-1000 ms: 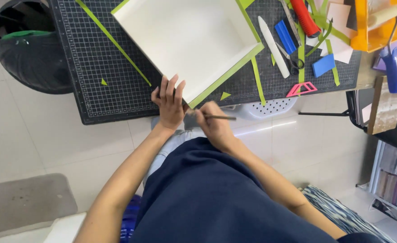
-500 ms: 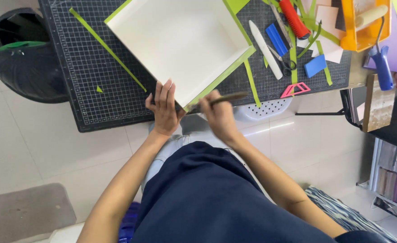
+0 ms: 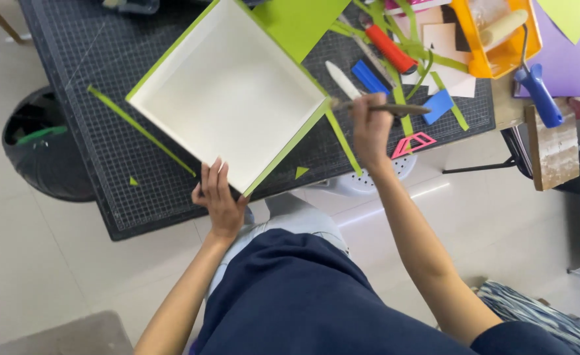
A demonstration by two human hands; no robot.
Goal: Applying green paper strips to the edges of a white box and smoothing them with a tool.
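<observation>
A shallow white box (image 3: 227,98) with green edges lies tilted on a dark gridded cutting mat (image 3: 106,118). My left hand (image 3: 219,197) rests flat at the box's near corner, fingers spread on its rim. My right hand (image 3: 371,128) is closed around a thin brush (image 3: 385,108), its tip touching the box's right corner by the green edge.
Green paper strips (image 3: 139,130) and scraps litter the mat. At the right lie a blue knife (image 3: 370,77), a red-handled tool (image 3: 392,49), a white folder (image 3: 342,80), an orange tray (image 3: 500,33) with a roller, and a pink triangle (image 3: 413,143). A black bin (image 3: 40,154) stands left.
My right hand has moved with the brush from the box's near edge up to its right corner. My left hand stays at the near corner. The view has shifted.
</observation>
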